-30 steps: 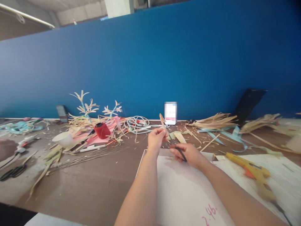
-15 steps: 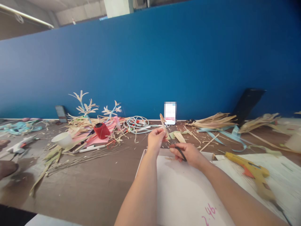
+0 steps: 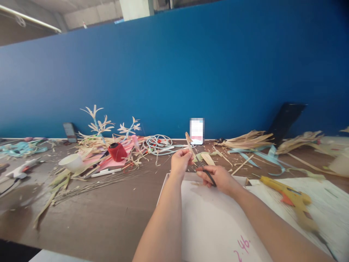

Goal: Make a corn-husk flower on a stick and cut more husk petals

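My left hand (image 3: 180, 162) pinches a pale dried husk strip (image 3: 188, 139), whose tip points up and away from me. In my right hand (image 3: 215, 176) is a pair of scissors (image 3: 210, 178) with dark handles; the blades reach toward the strip beside my left fingers. Whether the blades touch the strip I cannot tell. Both hands are above the far edge of a white box lid (image 3: 212, 218) marked with pink handwriting. Small husk scraps and a wider pale piece (image 3: 207, 158) lie on the table just beyond.
A yellow glue gun (image 3: 293, 202) lies on papers (image 3: 327, 196) at right. Husk bundles (image 3: 247, 140) and blue ribbon (image 3: 272, 156) are behind. Leftward are thin wires (image 3: 89, 186), a red thread spool (image 3: 117, 151), a white cup (image 3: 71, 162) and husk flowers (image 3: 100, 125). A phone (image 3: 196, 131) leans on the blue partition (image 3: 174, 72).
Another person's hand at the far left has gone out of view, leaving the white glue gun there on the table. My own hands are almost unmoved.
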The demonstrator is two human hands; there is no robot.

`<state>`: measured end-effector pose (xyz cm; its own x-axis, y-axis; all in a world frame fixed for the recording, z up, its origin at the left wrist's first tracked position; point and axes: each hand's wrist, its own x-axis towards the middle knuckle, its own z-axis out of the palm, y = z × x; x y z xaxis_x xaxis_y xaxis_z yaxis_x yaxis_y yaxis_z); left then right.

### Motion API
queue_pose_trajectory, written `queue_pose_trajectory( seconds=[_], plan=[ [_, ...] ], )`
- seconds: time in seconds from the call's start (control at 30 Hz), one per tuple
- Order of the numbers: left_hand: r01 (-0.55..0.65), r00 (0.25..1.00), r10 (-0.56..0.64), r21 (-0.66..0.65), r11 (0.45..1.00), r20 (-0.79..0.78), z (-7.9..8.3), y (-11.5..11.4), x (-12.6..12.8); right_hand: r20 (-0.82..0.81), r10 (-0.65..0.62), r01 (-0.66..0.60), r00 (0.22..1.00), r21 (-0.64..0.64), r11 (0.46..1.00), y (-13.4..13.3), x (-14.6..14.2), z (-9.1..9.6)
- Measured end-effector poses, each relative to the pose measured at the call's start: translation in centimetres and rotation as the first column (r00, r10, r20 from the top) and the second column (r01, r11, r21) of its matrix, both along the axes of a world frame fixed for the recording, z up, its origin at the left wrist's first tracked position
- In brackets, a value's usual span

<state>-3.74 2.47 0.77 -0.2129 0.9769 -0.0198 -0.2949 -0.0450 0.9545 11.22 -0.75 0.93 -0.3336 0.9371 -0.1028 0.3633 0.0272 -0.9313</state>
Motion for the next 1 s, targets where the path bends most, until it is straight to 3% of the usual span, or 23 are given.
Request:
queue_pose_trajectory(
  seconds=[1.0],
  plan=[
    [0.001, 1.000, -0.001, -0.010, 1.000, 0.000, 0.34, -0.21, -0.15, 0.011, 0.014, -0.015, 1.000, 0.046, 0.999, -0.02, 0.11, -0.08]
  ],
)
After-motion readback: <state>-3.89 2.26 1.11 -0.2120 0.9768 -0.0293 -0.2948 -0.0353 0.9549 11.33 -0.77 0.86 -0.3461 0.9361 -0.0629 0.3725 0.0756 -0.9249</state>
